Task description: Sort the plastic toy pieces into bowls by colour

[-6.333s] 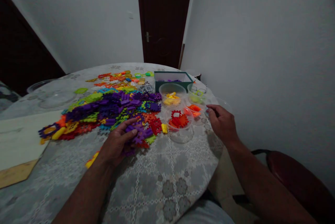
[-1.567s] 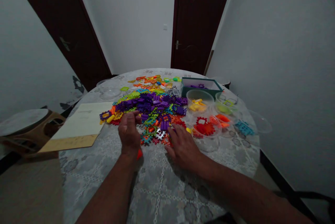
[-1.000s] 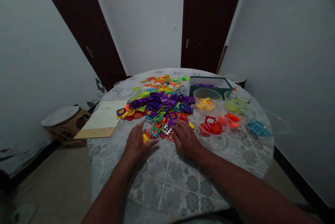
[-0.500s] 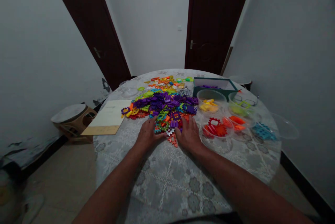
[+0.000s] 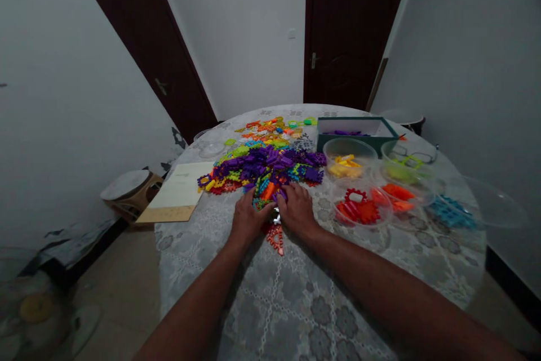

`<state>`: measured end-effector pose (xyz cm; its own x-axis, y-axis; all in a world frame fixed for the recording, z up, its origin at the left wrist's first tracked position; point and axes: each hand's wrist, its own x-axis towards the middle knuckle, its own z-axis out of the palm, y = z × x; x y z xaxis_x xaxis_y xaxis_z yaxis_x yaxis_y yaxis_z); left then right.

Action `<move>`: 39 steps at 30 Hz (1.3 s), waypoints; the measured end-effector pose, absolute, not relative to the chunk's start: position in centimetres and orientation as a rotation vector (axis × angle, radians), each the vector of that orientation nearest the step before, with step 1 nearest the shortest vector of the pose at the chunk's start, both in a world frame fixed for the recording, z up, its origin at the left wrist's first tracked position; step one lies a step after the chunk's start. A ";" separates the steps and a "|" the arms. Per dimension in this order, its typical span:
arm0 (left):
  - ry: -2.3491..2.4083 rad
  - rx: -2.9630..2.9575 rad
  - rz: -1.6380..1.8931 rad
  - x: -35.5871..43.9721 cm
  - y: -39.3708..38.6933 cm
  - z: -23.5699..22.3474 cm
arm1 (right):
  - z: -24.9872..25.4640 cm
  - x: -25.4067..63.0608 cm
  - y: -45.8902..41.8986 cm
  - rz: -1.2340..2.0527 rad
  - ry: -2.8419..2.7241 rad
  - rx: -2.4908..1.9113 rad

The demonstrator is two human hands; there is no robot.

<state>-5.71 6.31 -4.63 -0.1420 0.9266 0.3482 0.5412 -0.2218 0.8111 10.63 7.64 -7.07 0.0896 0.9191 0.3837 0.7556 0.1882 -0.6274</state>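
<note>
A heap of colourful plastic building pieces (image 5: 262, 164), mostly purple on top, lies in the middle of the table. At its near edge, my left hand (image 5: 249, 215) cups the left side of a small cluster, fingers curled against the pieces. My right hand (image 5: 298, 206) curls round the same cluster from the right. Between the hands, an orange piece (image 5: 267, 190) and several green, blue and purple ones show, partly covered by my fingers. A salmon triangular piece (image 5: 275, 239) with toothed edges lies on the tablecloth just below my hands.
Clear tubs of yellow pieces (image 5: 345, 166), red pieces (image 5: 358, 208), orange pieces (image 5: 397, 195) and lime pieces (image 5: 403, 172) stand at the right. Beyond them is a green box (image 5: 359, 141) with purple pieces. Blue pieces (image 5: 452, 212) lie far right, a paper sheet (image 5: 177, 189) left.
My hands have drawn closer together, squeezing the pieces between them into a tighter cluster. The purple piece with yellow bits between them is no longer visible. The view has tilted slightly down.
</note>
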 end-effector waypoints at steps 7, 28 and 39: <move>1.810 1.786 1.145 -5.0 7.2 -4.4 | -7.4 11.5 8.3 0.385 -1.565 -1.362; 2.021 1.829 1.011 -2.5 8.6 -4.2 | -7.1 11.6 8.1 0.497 -1.459 -1.359; 1.898 1.696 1.106 -1.2 8.3 -3.3 | -7.5 11.7 8.4 0.540 -1.444 -1.234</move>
<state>-1.16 8.26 -3.33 -0.2112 0.9510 0.2257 0.6653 -0.0293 0.7460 11.68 8.39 -7.46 0.1511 0.8879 0.4344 0.3846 0.3520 -0.8533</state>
